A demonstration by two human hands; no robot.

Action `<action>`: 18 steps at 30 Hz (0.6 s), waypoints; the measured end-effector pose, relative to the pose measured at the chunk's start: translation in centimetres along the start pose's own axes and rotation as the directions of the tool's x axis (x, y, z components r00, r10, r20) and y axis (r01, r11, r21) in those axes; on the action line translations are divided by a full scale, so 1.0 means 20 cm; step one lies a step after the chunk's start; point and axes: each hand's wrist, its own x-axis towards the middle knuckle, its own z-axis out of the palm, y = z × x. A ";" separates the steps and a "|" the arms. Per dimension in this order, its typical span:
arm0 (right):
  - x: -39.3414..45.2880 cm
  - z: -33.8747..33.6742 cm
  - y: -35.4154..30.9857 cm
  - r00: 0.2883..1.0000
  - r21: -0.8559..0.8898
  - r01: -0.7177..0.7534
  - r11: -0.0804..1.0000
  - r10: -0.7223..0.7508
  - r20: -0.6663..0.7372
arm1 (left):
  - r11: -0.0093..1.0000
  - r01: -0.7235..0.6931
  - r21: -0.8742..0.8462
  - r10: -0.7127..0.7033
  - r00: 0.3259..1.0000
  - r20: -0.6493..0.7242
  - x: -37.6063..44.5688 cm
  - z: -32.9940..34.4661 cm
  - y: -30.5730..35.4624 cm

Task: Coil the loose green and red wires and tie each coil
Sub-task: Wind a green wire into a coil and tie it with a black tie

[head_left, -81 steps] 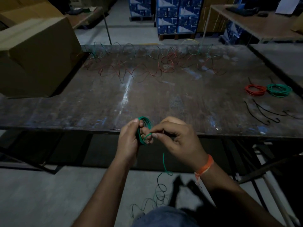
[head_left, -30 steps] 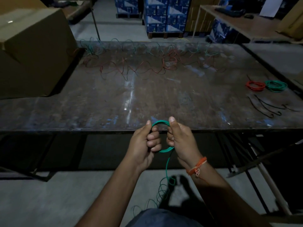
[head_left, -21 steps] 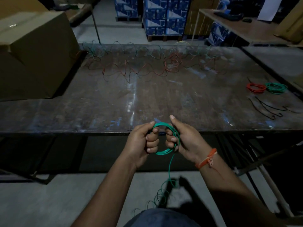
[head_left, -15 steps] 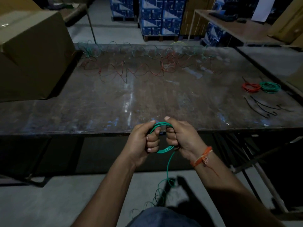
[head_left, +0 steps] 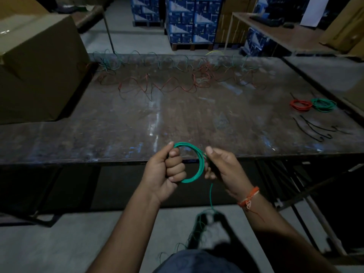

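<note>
Dim warehouse; scuffed dark metal table point(head_left: 137, 119) ahead. Off its near edge, left hand point(head_left: 165, 172) clenches one side of a round green wire coil point(head_left: 197, 164); right hand point(head_left: 222, 166) pinches the opposite side. Loose green tail point(head_left: 211, 196) hangs floorward.

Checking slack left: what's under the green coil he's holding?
Below the green coil, one green wire tail drops to loose loops on the floor; its far end is hidden.

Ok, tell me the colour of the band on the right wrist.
Orange wristband, clearest in the head view.
</note>
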 end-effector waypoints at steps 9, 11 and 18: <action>-0.13 -0.28 0.35 0.992 -0.199 -0.059 0.978 0.035 -0.124 | 0.939 -0.175 -0.297 0.194 0.980 0.035 0.01 -0.11 0.12; -0.17 -0.29 0.38 0.994 -0.334 -0.018 0.942 -0.020 -0.111 | 0.925 -0.253 -0.285 0.244 0.967 -0.069 0.02 -0.11 0.12; -0.26 -0.24 0.17 0.948 -0.639 0.291 0.711 -0.306 0.092 | 0.908 -0.390 -0.152 0.356 0.910 -0.212 0.06 -0.11 0.08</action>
